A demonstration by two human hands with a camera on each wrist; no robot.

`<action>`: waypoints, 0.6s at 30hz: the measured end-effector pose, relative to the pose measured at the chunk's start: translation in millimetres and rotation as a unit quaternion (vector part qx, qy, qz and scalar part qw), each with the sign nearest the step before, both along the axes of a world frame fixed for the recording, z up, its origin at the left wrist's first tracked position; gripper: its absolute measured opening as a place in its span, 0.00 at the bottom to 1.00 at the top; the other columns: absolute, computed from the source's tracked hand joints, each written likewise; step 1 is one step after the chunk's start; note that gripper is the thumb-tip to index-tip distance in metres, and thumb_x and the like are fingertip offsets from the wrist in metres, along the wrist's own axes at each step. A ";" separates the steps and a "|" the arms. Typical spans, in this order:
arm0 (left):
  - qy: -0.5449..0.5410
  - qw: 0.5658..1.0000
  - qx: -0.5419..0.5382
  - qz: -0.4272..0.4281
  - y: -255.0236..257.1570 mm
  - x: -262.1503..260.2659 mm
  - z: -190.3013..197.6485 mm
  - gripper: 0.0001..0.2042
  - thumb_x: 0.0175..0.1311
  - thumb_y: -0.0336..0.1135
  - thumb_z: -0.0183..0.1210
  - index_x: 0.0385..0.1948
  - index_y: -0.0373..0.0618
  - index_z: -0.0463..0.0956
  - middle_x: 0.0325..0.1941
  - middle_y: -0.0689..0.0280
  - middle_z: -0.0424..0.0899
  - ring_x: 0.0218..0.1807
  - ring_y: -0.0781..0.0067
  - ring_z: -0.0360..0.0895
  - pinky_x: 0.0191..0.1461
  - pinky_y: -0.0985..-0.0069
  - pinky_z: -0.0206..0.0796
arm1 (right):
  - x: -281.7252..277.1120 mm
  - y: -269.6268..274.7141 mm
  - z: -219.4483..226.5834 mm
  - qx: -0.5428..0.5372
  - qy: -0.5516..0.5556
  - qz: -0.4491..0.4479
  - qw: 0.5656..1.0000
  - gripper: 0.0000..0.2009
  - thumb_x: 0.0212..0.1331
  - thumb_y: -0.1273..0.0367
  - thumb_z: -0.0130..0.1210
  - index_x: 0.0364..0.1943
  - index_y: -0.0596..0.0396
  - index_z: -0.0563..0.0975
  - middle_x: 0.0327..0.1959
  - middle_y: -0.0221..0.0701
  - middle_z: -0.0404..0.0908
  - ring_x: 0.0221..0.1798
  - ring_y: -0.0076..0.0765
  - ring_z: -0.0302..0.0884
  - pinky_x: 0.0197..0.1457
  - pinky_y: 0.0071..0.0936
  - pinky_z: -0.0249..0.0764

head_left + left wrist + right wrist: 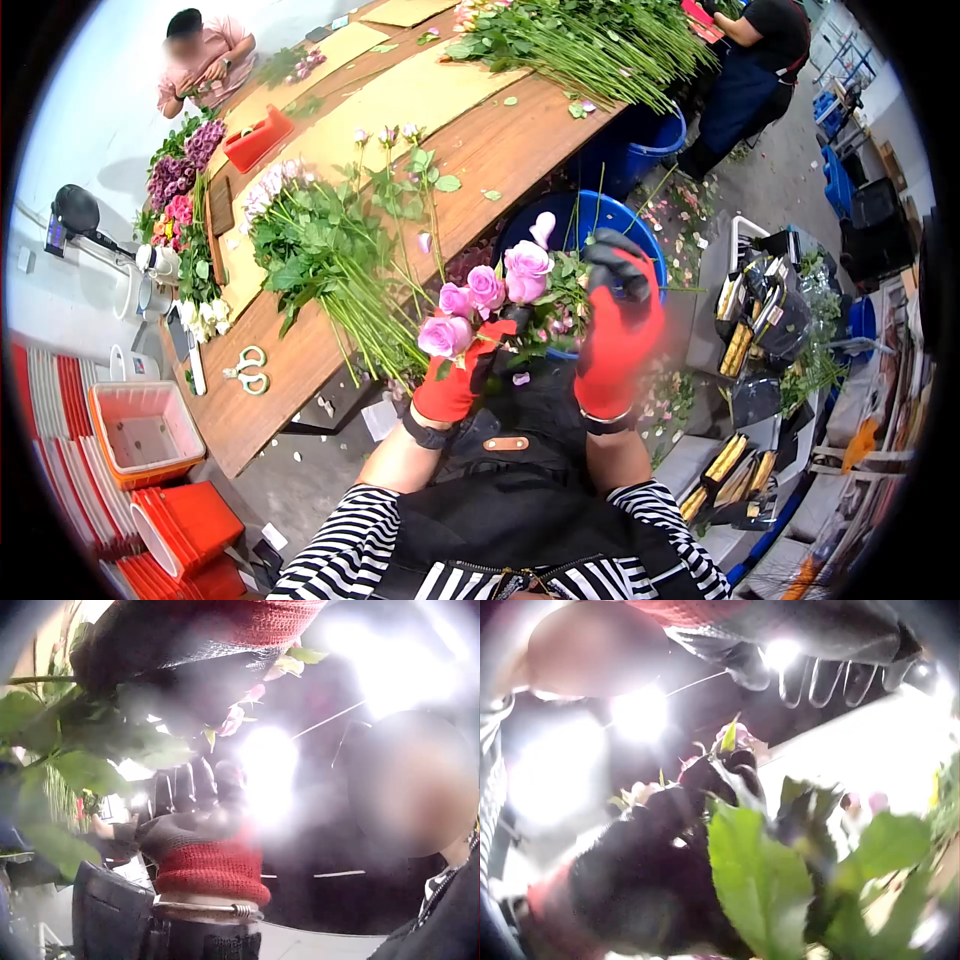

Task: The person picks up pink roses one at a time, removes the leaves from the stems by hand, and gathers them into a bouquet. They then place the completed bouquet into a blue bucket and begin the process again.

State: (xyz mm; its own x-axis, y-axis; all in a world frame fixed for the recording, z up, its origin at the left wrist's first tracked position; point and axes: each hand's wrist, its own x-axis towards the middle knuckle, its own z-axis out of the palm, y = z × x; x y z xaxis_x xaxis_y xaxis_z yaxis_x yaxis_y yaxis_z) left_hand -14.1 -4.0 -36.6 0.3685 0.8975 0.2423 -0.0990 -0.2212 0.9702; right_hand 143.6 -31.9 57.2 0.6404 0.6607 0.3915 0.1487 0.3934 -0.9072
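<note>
My left hand, in a red glove with dark palm and fingers, grips a small bunch of lavender-pink roses below the blooms. In the right wrist view its dark fingers wrap round the stems, with a large green leaf in front. My right hand, gloved alike, is raised to the right of the blooms, fingers loosely extended and nothing seen in them. A loose pink petal shows just above the roses. Behind my hands stands a blue bucket.
Cut roses with long green stems lie on the wooden table, near scissors and a red tape dispenser. Another blue bucket stands by the table. Two people work farther off. Orange crates sit at the left.
</note>
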 end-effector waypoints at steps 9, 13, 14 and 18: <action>-0.148 0.978 -0.128 0.071 -0.2 14.4 60.4 0.16 0.49 0.25 0.65 0.41 0.35 0.75 0.36 0.64 0.78 0.37 0.72 0.78 0.42 0.79 0.70 | -8.5 -7.7 5.3 -0.059 -0.285 -0.018 0.956 0.19 0.37 0.68 0.71 0.38 0.52 0.80 0.49 0.33 0.79 0.59 0.48 0.70 0.66 0.48 0.57; -0.113 0.979 -0.091 0.146 -5.0 20.5 52.0 0.16 0.44 0.21 0.66 0.37 0.37 0.76 0.35 0.62 0.78 0.37 0.70 0.77 0.45 0.76 0.69 | -12.6 -9.0 6.6 -0.059 -0.322 -0.039 0.944 0.18 0.37 0.70 0.70 0.37 0.53 0.79 0.48 0.33 0.79 0.58 0.48 0.71 0.66 0.48 0.57; -0.108 0.977 -0.091 0.159 -5.4 22.2 50.2 0.16 0.42 0.19 0.66 0.36 0.37 0.76 0.35 0.62 0.78 0.37 0.70 0.77 0.45 0.75 0.69 | -13.4 -8.9 5.8 -0.054 -0.309 -0.038 0.949 0.17 0.37 0.70 0.69 0.37 0.53 0.79 0.48 0.33 0.79 0.58 0.48 0.71 0.66 0.47 0.57; -0.157 0.971 -0.132 0.121 -7.9 23.3 54.9 0.15 0.49 0.20 0.65 0.41 0.39 0.76 0.39 0.63 0.80 0.39 0.70 0.79 0.46 0.76 0.72 | -18.0 -7.7 -3.3 -0.038 -0.214 -0.025 0.976 0.14 0.40 0.74 0.65 0.36 0.56 0.79 0.46 0.35 0.81 0.56 0.48 0.73 0.66 0.44 0.61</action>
State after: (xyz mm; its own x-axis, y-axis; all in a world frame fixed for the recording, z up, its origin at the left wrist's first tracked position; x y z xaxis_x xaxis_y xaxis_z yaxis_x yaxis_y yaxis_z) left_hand 9.2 -11.8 18.3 0.0832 0.9948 0.0587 -0.3756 -0.0233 0.9265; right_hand 125.5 -39.5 53.9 0.4616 0.6696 0.5818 0.5379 0.3102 -0.7839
